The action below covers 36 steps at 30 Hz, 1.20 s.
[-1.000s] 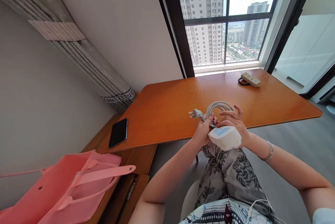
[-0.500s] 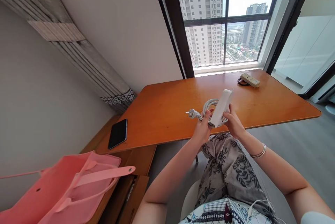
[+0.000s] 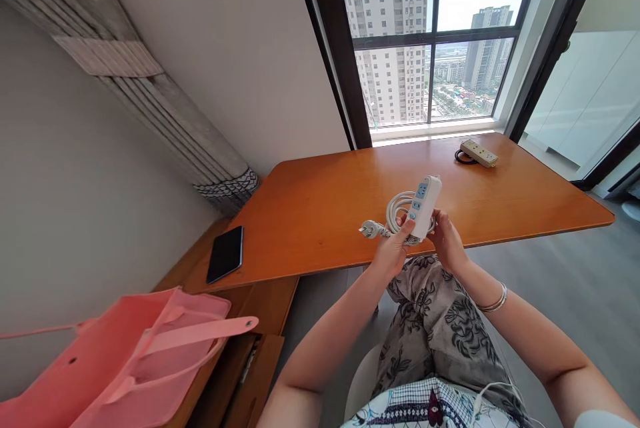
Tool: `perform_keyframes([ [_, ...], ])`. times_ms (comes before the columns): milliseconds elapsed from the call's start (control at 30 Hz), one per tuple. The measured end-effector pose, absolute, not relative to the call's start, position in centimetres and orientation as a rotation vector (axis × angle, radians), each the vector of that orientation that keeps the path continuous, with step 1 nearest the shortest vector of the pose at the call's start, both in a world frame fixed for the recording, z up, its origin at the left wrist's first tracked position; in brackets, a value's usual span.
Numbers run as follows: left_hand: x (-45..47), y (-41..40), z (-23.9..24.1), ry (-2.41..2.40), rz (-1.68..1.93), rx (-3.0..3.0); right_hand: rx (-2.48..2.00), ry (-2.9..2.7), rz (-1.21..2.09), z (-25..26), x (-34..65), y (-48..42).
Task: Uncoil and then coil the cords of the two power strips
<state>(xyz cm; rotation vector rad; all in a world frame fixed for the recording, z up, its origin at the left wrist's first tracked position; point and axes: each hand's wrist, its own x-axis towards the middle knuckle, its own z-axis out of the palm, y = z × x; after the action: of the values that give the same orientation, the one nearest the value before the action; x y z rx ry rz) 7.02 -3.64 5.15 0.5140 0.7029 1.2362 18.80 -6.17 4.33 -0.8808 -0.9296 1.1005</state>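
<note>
A white power strip (image 3: 424, 206) with blue sockets stands upright over the front edge of the orange wooden table (image 3: 325, 208). Its grey-white cable (image 3: 397, 210) is coiled behind it, and the plug (image 3: 371, 229) sticks out to the left. My left hand (image 3: 394, 251) is closed round the coil and the strip's lower end. My right hand (image 3: 447, 241) grips the strip from the right, a bangle on that wrist.
A second beige power strip (image 3: 479, 153) with a black cord lies at the table's far right by the window. A black phone (image 3: 225, 254) rests on the lower left shelf. A pink tote bag (image 3: 130, 355) sits at the bottom left. My patterned trousers (image 3: 440, 328) show below.
The strip went from lying low at my lap, its end towards me, to standing upright above the table edge with its sockets facing me. Both hands moved up and forward.
</note>
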Motion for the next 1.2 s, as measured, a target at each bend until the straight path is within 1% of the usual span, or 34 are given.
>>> perform_keyframes([
  [133,7.0,-4.0,4.7,0.67,1.224,0.543,-0.926,-0.946,1.061,4.5,18.7,-5.9],
  [400,6.8,-3.5,4.8,0.603,1.129,0.603,-0.939,-0.73,1.085,4.0,18.8,-4.9],
  [533,7.0,-3.5,4.3,0.58,1.126,0.643,-0.868,-0.595,1.1,3.8,18.4,-4.9],
  [600,7.0,-3.6,4.0,0.576,1.117,0.671,-0.859,-0.569,1.157,4.0,18.4,-5.1],
  [700,7.1,-3.6,3.8,0.601,1.132,0.711,-0.868,-0.666,1.352,4.3,18.7,-5.4],
  [767,7.2,-3.6,3.5,0.631,1.177,0.761,-0.843,-0.724,1.413,4.4,18.9,-5.4],
  [900,6.7,-3.7,3.0,0.73,1.266,1.018,-0.809,-0.667,1.242,4.1,19.1,-5.0],
  [967,5.6,-3.7,2.9,0.743,1.189,1.176,-0.832,-0.651,1.16,4.2,19.4,-4.9],
  [1067,3.3,-3.5,3.4,0.619,0.959,1.301,-0.87,-0.691,1.123,4.7,20.2,-5.1],
  [1200,1.3,-3.2,4.8,0.397,0.726,1.2,-0.909,-0.801,1.102,5.2,21.6,-5.5],
])
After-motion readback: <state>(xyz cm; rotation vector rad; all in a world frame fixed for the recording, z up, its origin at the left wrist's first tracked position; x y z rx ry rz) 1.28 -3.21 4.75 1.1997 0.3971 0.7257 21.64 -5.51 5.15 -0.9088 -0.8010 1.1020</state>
